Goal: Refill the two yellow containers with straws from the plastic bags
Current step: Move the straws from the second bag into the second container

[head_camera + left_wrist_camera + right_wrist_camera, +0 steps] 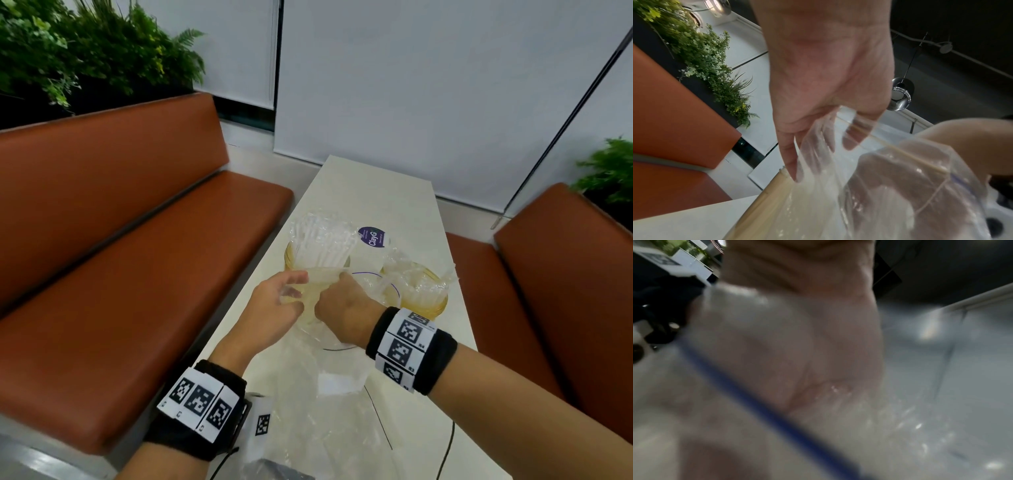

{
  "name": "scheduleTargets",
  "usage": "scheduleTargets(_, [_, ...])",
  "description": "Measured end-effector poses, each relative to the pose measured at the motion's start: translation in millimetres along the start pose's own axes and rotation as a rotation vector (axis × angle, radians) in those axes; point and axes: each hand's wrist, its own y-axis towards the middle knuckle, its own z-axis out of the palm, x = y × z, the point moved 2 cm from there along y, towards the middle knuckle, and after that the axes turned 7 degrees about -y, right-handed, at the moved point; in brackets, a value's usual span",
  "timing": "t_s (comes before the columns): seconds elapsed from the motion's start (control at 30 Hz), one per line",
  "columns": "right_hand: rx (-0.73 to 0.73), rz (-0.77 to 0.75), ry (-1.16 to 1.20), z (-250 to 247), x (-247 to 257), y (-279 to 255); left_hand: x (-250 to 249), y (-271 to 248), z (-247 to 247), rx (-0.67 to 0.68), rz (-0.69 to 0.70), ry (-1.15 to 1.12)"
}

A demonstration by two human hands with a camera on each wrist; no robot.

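Two yellow containers stand on the white table (404,205). The left container (291,260) has a clear plastic bag of white straws (322,240) standing in it. The right container (428,301) holds straws (421,287) and crumpled plastic. My left hand (298,284) lies with fairly straight fingers against the bag's film (838,203), thumb and fingers apart (818,154). My right hand (337,284) is curled into a fist on the bag's lower part, and shows through the plastic in the left wrist view (910,178). The right wrist view is blurred: palm (807,345) behind film.
Orange benches flank the table, one at the left (137,274) and one at the right (548,274). A plastic bag with a purple sticker (371,236) lies between the containers. More clear plastic (325,411) and black cables (380,421) lie near the front edge.
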Motion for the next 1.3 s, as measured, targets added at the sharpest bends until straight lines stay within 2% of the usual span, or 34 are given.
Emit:
scheduleTargets(0.07, [0.010, 0.040, -0.016, -9, -9, -6, 2, -1, 1, 0.018, 0.010, 0.001])
scheduleTargets(0.2, [0.015, 0.106, -0.020, -33, -21, -18, 11, -2, 7, 0.144, 0.004, 0.033])
scheduleTargets(0.33, [-0.047, 0.103, -0.036, -58, -16, -27, 14, -3, 22, 0.062, 0.053, 0.023])
scheduleTargets(0.43, [-0.104, 0.087, -0.023, -72, -14, -32, 19, 3, 35, 0.015, -0.026, -0.108])
scheduleTargets(0.5, [-0.133, 0.087, -0.010, -77, -17, -34, 21, 8, 39, -0.019, -0.043, -0.089])
scheduleTargets(0.63, [-0.272, 0.049, 0.074, -77, -30, -44, 18, 5, 38, -0.070, 0.041, 0.030])
scheduleTargets(0.7, [-0.440, 0.045, 0.161, -78, -49, -53, 18, 1, 38, -0.060, 0.080, -0.026])
scheduleTargets(0.8, [-0.857, 0.200, 0.544, -72, -82, -65, 18, -1, 37, -0.074, 0.055, -0.105])
scheduleTargets(0.83, [-0.952, 0.256, 0.702, -65, -89, -65, 18, -1, 38, -0.082, 0.046, -0.111])
scheduleTargets(0.87, [-0.980, 0.288, 0.842, -56, -91, -61, 18, 0, 38, -0.089, 0.036, -0.124])
scheduleTargets(0.97, [-0.803, 0.228, 1.134, -28, -73, -32, 17, 2, 38, -0.095, 0.014, -0.174])
scheduleTargets(1.03, [-0.756, 0.188, 1.295, -16, -61, -17, 18, 2, 40, -0.086, 0.004, -0.194])
scheduleTargets(1.13, [-0.875, 0.161, 1.621, -13, -58, -14, 21, 2, 42, -0.115, -0.025, -0.223])
scheduleTargets(1.23, [-1.028, 0.250, 1.966, -9, -54, -20, 19, 6, 42, -0.149, -0.052, -0.269])
scheduleTargets(1.3, [-0.955, 0.300, 2.088, -3, -41, -14, 16, 10, 41, -0.143, -0.056, -0.296])
